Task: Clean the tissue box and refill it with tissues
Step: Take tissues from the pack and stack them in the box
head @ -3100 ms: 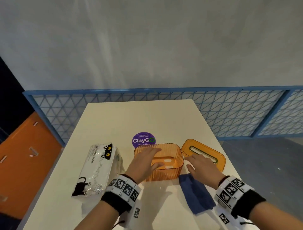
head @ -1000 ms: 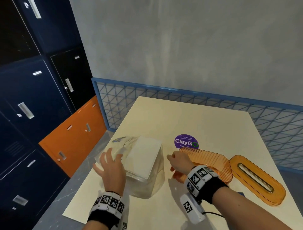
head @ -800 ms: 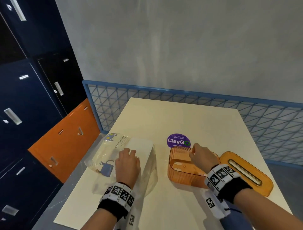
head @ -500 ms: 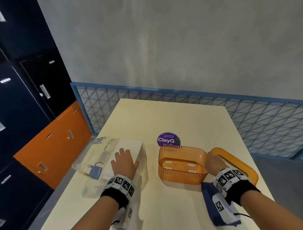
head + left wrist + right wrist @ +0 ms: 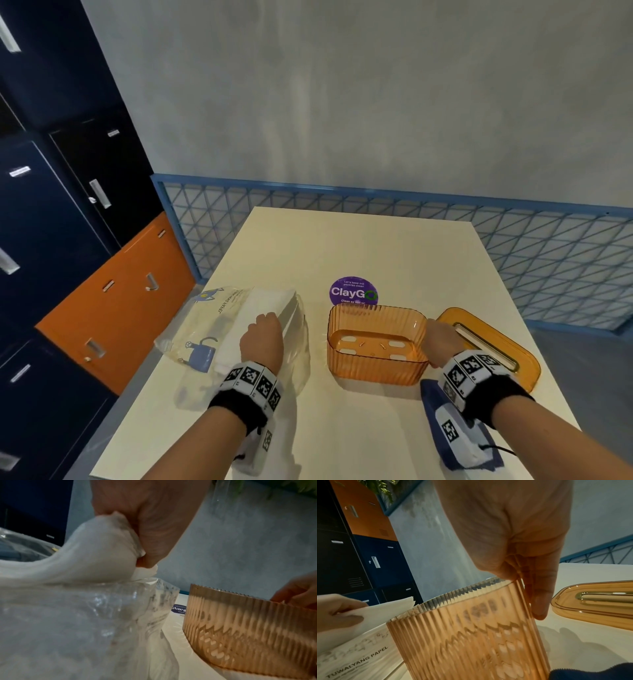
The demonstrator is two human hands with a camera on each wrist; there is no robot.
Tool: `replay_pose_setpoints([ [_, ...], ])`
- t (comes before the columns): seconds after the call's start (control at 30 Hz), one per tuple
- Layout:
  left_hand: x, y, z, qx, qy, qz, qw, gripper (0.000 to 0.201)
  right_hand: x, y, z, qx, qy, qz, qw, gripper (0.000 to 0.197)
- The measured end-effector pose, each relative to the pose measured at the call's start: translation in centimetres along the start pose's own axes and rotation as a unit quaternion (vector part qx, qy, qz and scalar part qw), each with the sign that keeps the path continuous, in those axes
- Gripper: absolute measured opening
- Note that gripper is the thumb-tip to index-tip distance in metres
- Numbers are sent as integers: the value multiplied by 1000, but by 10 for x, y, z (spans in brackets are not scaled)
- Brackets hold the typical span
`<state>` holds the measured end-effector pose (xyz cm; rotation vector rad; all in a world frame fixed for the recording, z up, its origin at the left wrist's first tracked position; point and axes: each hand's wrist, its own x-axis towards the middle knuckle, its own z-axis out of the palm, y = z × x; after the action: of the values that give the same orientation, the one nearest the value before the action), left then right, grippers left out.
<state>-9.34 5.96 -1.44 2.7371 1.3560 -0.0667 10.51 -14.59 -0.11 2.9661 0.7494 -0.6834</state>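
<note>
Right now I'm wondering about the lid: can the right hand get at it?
Probably yes: the lid lies uncovered on the table just beside the right hand, but that hand holds the tissue box wall and must let go first.

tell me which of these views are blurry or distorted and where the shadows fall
Head view: sharp but wide-angle, the blue railing bowing; soft shadows fall toward the viewer under the orange tissue box and both wrists. Left wrist view: dim, the left hand pinching tissues soft, the box ribs smeared. Right wrist view: the right hand gripping the box rim looms large; the ribs blur; finger shadows lie on the table.
</note>
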Motion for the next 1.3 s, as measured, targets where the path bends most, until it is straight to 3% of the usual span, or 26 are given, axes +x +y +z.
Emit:
replay_pose_setpoints([
  [0.1, 5, -4, -8, 8, 8, 6, 1000, 30, 3, 2, -2, 33, 4, -7, 999, 28],
  [0.13, 6, -6, -13, 0, 12, 4, 1000, 29, 0, 1, -4, 28, 7, -10, 1000, 23],
  [0.17, 5, -8, -19, -9, 15, 2, 1000, 29, -3, 1, -7, 10, 22, -23, 999, 17],
  [0.23, 4, -12, -32, -33, 30, -5, 999, 27, -8, -7, -16, -19, 77, -42, 996, 29],
  [0.33, -1, -20, -50, -87, 84, 2, 993, 22, -19, -36, -36, 127, 139, -113, 976, 35],
  [0.37, -6, -21, -56, -110, 109, 10, 988, 22, -23, -50, -43, 193, 106, -143, 965, 35],
  [0.43, -19, -21, -67, -155, 157, 41, 974, 24, -31, -82, -55, 341, -29, -158, 926, 44],
  [0.57, -44, -19, -75, -198, 255, 131, 937, 28, -37, -126, -72, 567, -282, -114, 766, 70],
  [0.63, -47, -22, -64, -180, 295, 202, 917, 30, -37, -136, -79, 587, -339, -122, 725, 72],
  [0.7, -47, -26, -44, -171, 312, 257, 898, 32, -39, -144, -84, 564, -342, -133, 740, 54],
  [0.83, -48, -31, -16, -191, 269, 299, 895, 30, -36, -156, -87, 450, -271, -197, 828, 23],
  [0.87, -49, -33, -13, -209, 259, 289, 898, 35, -34, -157, -88, 430, -246, -215, 842, 20],
  [0.93, -50, -37, -10, -333, 244, 192, 890, 45, -34, -160, -92, 396, -195, -250, 862, 18],
  [1.0, -47, -41, -14, -509, 205, 37, 835, 54, -34, -163, -94, 357, -150, -281, 878, 22],
  [1.07, -36, -47, -20, -645, 123, -89, 749, 53, -34, -165, -92, 354, -145, -309, 871, 29],
  [1.13, -22, -54, -23, -755, 26, -126, 643, 49, -33, -168, -88, 389, -168, -330, 844, 31],
  [1.17, -17, -58, -25, -785, -6, -128, 607, 46, -33, -169, -85, 404, -174, -334, 833, 29],
  [1.2, -14, -60, -29, -796, -20, -124, 592, 42, -32, -170, -82, 413, -179, -333, 829, 28],
  [1.23, -10, -63, -31, -787, -17, -125, 604, 40, -30, -171, -77, 420, -182, -331, 825, 28],
  [1.3, -5, -68, -35, -724, 14, -126, 678, 41, -24, -172, -63, 417, -186, -321, 830, 34],
])
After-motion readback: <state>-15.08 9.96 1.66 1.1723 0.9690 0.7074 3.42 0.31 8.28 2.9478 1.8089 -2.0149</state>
